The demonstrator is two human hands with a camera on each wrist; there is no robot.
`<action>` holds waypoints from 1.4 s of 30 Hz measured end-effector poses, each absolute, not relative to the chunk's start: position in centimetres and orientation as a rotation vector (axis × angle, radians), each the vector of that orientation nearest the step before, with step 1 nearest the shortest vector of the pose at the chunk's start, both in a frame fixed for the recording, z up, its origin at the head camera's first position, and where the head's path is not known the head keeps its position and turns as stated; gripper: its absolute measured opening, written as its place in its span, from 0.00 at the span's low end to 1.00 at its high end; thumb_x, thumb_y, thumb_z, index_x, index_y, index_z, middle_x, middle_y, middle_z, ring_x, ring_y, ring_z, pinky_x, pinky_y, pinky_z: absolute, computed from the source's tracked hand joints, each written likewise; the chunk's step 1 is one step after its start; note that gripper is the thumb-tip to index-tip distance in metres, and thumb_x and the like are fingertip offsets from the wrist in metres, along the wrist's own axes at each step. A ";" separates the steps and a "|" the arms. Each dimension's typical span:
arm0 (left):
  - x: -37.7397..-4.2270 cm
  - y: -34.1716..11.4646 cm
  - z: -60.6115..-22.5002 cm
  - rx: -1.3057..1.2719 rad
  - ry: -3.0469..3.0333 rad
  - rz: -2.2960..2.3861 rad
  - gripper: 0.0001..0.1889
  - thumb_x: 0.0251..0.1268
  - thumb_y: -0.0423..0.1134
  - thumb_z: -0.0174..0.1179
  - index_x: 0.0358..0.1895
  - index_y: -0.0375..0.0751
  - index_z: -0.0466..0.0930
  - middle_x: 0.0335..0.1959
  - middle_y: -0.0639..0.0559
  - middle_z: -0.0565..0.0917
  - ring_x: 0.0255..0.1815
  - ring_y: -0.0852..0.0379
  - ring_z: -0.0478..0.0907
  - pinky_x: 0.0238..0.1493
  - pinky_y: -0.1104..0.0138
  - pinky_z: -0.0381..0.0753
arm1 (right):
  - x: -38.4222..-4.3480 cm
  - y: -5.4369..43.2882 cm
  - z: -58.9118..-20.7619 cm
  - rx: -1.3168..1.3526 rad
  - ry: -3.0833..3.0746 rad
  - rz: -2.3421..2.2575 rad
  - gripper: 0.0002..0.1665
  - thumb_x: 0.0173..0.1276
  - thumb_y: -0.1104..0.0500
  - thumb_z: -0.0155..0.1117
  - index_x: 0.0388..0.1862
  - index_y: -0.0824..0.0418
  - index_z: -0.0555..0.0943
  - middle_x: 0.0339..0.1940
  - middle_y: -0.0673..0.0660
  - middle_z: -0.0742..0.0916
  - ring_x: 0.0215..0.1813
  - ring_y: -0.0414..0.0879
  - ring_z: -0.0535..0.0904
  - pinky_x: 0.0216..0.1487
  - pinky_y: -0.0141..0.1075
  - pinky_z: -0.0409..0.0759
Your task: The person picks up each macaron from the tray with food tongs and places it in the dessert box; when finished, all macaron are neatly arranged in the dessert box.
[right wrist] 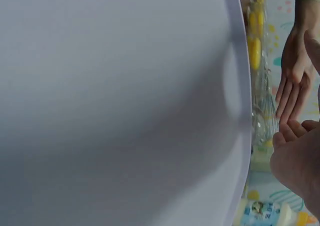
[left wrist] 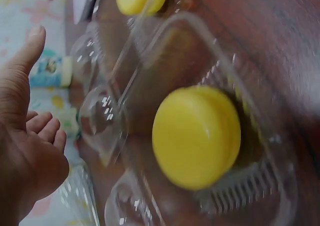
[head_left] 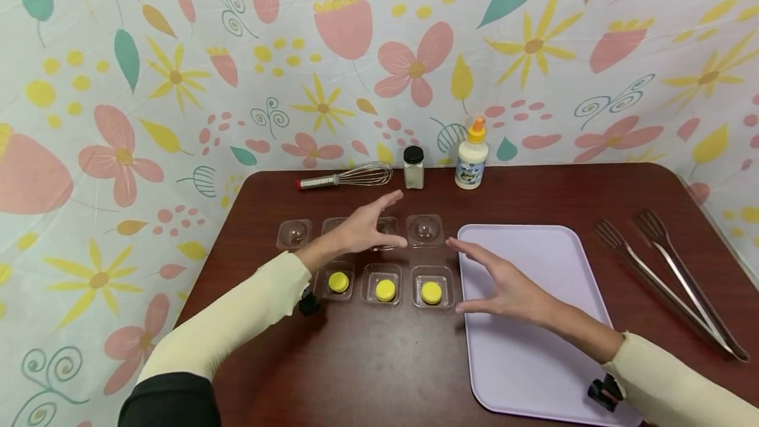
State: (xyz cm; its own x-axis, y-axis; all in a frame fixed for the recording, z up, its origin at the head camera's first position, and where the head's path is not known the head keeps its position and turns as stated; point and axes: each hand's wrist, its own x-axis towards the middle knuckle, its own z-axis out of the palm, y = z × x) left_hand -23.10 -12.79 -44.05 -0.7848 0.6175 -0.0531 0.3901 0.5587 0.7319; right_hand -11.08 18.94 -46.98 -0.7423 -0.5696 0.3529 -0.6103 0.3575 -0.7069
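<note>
Three square clear plastic containers stand in a row on the table, each holding a yellow macaron-like round (head_left: pixel 385 290). Their clear domed lids (head_left: pixel 425 230) lie in a row behind. My left hand (head_left: pixel 369 224) hovers over those lids, thumb and fingers spread, holding nothing; it hides part of the row. Above the left edge of the lilac tray (head_left: pixel 534 361), beside the rightmost container (head_left: pixel 450 282), my right hand (head_left: pixel 506 285) is held with fingers extended and nothing in it. The left wrist view shows a yellow round (left wrist: pixel 195 136) in its container up close.
Along the back edge lie a whisk (head_left: pixel 362 175), a small black-capped jar (head_left: pixel 414 169) and a white squeeze bottle with an orange tip (head_left: pixel 471 157). Two metal serving utensils (head_left: pixel 676 282) lie right of the tray. A flowered cloth (head_left: pixel 415 71) hangs behind the table.
</note>
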 end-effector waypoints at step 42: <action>-24.0 -8.5 -46.4 1.061 2.688 0.458 0.44 0.68 0.54 0.74 0.82 0.44 0.65 0.73 0.53 0.78 0.75 0.51 0.73 0.73 0.53 0.73 | -11.1 15.6 -49.0 1.123 -2.625 1.320 0.46 0.55 0.66 0.87 0.71 0.69 0.75 0.64 0.61 0.86 0.65 0.58 0.83 0.64 0.55 0.80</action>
State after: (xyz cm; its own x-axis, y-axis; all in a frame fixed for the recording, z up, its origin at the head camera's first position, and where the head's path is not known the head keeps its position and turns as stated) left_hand -24.02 -8.48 -46.37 -0.7171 0.6919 -0.0841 0.6249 0.6917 0.3619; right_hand -11.10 15.62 -48.99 -0.7451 -0.5973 0.2968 -0.5945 0.3930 -0.7015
